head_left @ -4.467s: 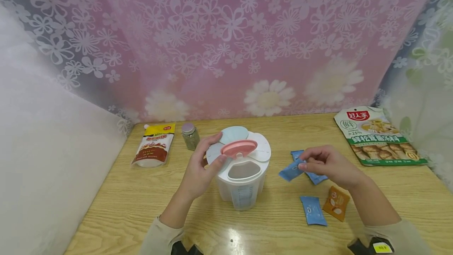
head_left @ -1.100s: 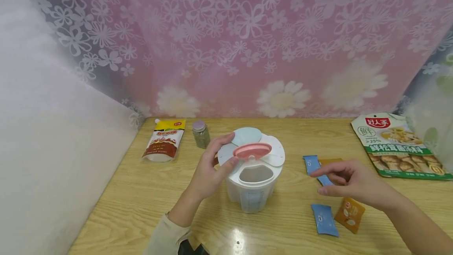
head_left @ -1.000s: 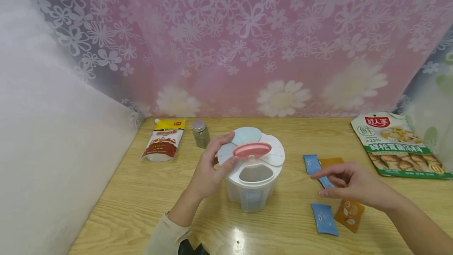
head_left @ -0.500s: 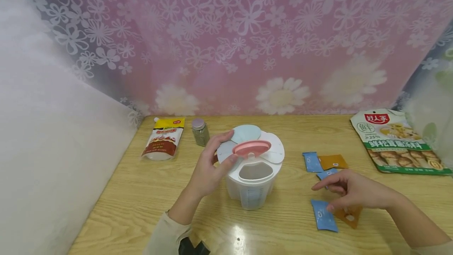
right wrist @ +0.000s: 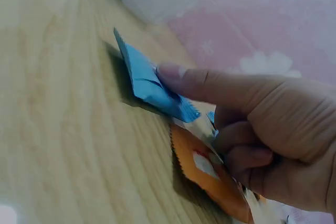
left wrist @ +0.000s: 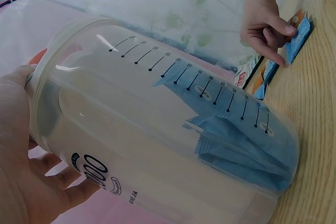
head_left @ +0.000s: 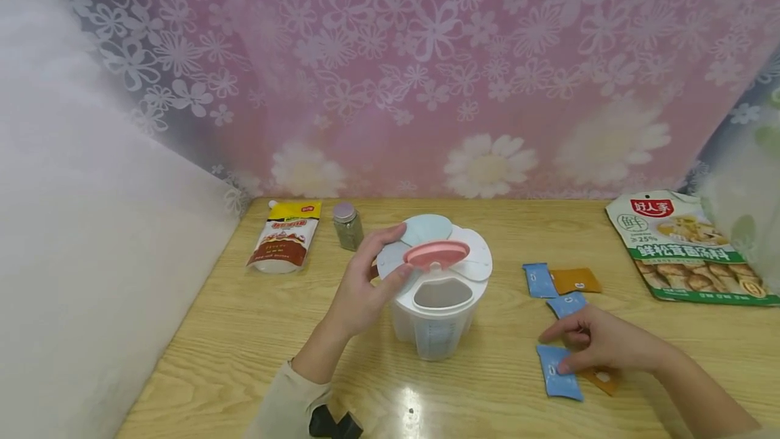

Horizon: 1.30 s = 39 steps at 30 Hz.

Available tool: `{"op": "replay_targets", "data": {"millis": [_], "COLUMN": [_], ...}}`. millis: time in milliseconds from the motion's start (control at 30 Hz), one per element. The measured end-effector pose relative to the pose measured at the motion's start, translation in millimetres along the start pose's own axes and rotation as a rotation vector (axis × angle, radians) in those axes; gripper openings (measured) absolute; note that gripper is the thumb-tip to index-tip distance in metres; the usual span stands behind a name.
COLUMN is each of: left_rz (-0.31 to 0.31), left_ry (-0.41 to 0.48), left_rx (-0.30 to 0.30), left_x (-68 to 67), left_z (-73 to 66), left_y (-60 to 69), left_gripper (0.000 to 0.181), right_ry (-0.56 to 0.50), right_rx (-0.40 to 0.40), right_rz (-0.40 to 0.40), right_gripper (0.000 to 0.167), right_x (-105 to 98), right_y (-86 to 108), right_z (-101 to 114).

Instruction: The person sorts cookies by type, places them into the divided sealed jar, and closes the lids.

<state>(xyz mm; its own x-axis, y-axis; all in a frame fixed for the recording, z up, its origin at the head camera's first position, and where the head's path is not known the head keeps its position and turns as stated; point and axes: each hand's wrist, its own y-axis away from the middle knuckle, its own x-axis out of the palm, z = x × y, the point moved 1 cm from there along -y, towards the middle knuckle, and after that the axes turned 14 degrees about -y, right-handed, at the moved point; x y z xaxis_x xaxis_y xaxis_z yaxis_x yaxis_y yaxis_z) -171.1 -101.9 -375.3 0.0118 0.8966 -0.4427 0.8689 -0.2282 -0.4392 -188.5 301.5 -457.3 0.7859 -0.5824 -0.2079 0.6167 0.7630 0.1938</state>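
Observation:
My left hand (head_left: 361,290) grips the rim of a clear plastic dispenser container (head_left: 440,330), thumb on its white lid and fingers round the far side. The pink flap (head_left: 436,255) on the lid is raised, leaving a pouring opening uncovered. In the left wrist view, several blue sachets (left wrist: 236,145) lie at the bottom inside the container. My right hand (head_left: 615,344) is over the nearer blue sachet (head_left: 556,385) on the table; its thumb touches the sachet in the right wrist view. Partly under that hand lies an orange sachet (right wrist: 210,169).
Further back lie two blue sachets, one at the left (head_left: 539,280), and another orange sachet (head_left: 575,280). A large soup seasoning bag (head_left: 685,249) lies at the right. A spouted pouch (head_left: 284,239) and a small lidded jar (head_left: 348,227) stand back left. Cloth hangs behind the table.
The blue sachet pinched by the right hand 4.5 s ago has left that hand. Since then the right hand has moved nearer and down onto the front blue sachet. The left hand keeps its grip.

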Motion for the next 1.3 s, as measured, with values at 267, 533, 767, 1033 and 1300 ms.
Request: {"op": "replay_targets", "data": {"millis": [267,533,767,1033,1300], "left_rz": [0.009,0.020,0.012,0.020,0.006], "left_ry": [0.002,0.007,0.000,0.001,0.003], "left_rx": [0.000,0.000,-0.010,0.016,0.015], "left_x": [-0.4,4.8,3.3,-1.3,0.1], "left_z": [-1.2,-2.4,-1.5,0.2,1.3], "left_y": [0.0,-5.0,-2.0,-0.7,-0.2], "left_gripper": [0.051,0.051,0.050,0.050,0.050], "right_ry": [0.057,0.124,0.090,-0.143,-0.220], "right_rx": [0.020,0.022,-0.026,-0.015,-0.165], "right_rz": [-0.025,-0.118,-0.113,-0.059,-0.034], "right_gripper": [0.022,0.012,0.012,0.015,0.016], "right_x": [10,10,14,16,15], "right_y": [-2.2,2.4,0.1,2.2,2.4], "right_z": [3,7,8,16,42]}}
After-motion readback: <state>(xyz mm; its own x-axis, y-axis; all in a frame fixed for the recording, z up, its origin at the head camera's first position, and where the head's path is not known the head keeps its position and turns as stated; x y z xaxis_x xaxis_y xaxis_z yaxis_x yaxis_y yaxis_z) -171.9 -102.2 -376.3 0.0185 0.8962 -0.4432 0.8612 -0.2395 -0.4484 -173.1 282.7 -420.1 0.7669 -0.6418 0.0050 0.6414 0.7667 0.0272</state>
